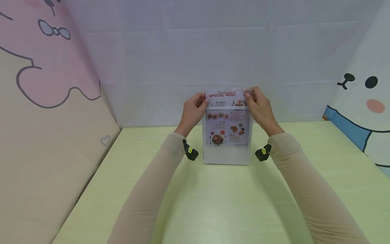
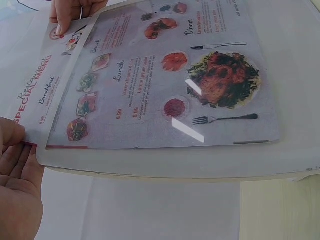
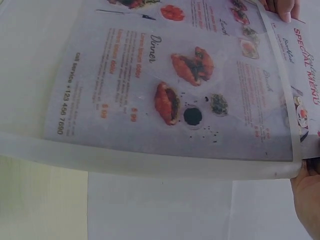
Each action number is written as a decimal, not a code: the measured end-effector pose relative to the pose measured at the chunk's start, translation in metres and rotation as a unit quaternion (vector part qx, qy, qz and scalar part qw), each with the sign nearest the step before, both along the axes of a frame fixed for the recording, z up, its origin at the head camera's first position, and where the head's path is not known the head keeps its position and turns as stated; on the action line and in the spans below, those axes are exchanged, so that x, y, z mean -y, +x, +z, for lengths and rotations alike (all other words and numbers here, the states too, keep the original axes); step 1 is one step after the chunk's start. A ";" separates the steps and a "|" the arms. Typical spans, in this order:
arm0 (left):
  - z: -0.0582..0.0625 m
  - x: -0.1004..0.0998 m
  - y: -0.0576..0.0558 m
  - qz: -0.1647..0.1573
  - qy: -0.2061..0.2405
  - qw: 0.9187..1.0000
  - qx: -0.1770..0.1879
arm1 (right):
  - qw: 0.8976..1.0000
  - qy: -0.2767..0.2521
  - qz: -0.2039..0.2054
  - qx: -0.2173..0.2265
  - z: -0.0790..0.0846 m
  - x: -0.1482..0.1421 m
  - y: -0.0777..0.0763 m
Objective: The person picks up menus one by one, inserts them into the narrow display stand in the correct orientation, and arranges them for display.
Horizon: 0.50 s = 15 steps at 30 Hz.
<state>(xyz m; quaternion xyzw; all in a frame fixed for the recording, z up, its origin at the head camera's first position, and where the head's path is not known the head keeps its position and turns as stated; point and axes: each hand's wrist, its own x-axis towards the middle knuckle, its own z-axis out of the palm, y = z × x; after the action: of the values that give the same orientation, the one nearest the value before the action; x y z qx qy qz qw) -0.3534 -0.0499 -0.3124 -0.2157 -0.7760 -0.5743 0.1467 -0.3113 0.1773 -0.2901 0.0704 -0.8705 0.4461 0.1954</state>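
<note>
A printed restaurant menu sheet (image 1: pixel 222 97) sits upright, most of it behind the clear front of a white-edged sign holder (image 1: pixel 226 156). Its top strip, with the red "SPECIAL MENU" title, sticks out above the holder's upper edge. My left hand (image 1: pixel 193 110) pinches the sheet's upper left edge between thumb and fingers. At the upper right corner, my right hand (image 1: pixel 262 109) pinches the sheet, thumb in front and fingers behind. In the left wrist view, the menu's lower end lies above a blank part of the holder. The holder's back is hidden.
The holder stands on a pale yellow-green table (image 1: pixel 219 203), near a white cloth backdrop (image 1: pixel 170 61). Panels with cartoon animals flank the table, a pink and beige one (image 1: pixel 45 135) at left and a white one (image 1: pixel 359 101) at right.
</note>
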 end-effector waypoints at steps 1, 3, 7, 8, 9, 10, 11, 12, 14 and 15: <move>0.000 0.000 0.000 -0.001 0.001 1.000 0.001 | 1.000 0.001 -0.001 0.000 0.000 0.000 0.000; 0.000 0.000 -0.001 -0.002 0.001 1.000 0.002 | 1.000 0.003 -0.003 -0.002 0.000 0.000 0.000; 0.000 0.001 -0.001 -0.004 0.003 1.000 0.005 | 1.000 0.008 -0.004 -0.008 0.000 0.000 0.000; 0.000 0.001 0.000 -0.004 0.003 1.000 0.005 | 1.000 0.009 -0.004 -0.011 0.000 0.000 0.000; 0.000 0.001 0.000 -0.003 0.003 1.000 0.006 | 1.000 0.010 -0.004 -0.011 0.000 -0.001 0.000; 0.000 0.001 0.000 -0.002 0.003 1.000 0.006 | 1.000 0.010 -0.004 -0.013 0.000 -0.001 0.000; 0.000 0.000 -0.001 -0.002 0.003 1.000 0.007 | 1.000 0.010 -0.003 -0.014 0.000 -0.001 0.000; 0.000 0.000 -0.001 -0.002 0.003 1.000 0.006 | 1.000 0.011 -0.003 -0.014 0.000 -0.001 0.000; 0.000 0.000 -0.001 -0.003 0.005 1.000 0.006 | 1.000 0.011 -0.005 -0.014 0.000 0.000 0.000; 0.000 0.000 -0.001 -0.004 0.006 1.000 0.005 | 1.000 0.011 -0.006 -0.013 0.001 0.000 0.000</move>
<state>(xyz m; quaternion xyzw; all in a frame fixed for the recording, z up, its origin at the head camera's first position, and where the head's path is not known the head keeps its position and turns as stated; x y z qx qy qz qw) -0.3547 -0.0503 -0.3120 -0.2152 -0.7721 -0.5810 0.1414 -0.3113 0.1775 -0.2894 0.0735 -0.8732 0.4345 0.2084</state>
